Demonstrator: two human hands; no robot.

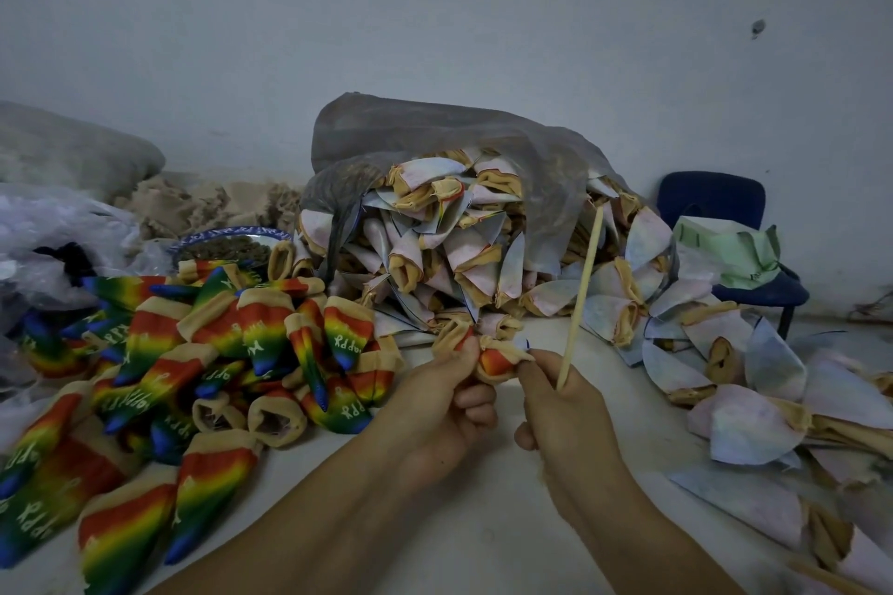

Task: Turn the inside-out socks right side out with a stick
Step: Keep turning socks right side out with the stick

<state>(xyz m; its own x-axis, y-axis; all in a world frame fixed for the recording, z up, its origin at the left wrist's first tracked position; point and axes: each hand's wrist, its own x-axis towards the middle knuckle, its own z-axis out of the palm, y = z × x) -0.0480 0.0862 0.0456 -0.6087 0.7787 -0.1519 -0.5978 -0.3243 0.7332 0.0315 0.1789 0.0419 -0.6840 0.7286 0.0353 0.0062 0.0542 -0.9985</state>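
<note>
Knit and stretchy, the sock (497, 365) should weigh almost nothing and flop wherever it is not held. It will bunch rather than slide, so the firmer tan cuff is the place to take hold while the toe is pushed through. It looks half turned, with crumpled tan ribbing and a patch of red-orange print showing. It is held in the air above the middle of the white table (483, 522).

The left hand (435, 406) pinches the cuff between thumb and fingertips. The right hand (560, 406) nips the other side and also grips a pale, thin stick (580, 300), which points up and away.

Just behind, a heap of pale inside-out socks (459, 256) spills from a plastic bag (435, 135) toward the right edge. Rainbow socks (169, 377) lie along the left edge.
</note>
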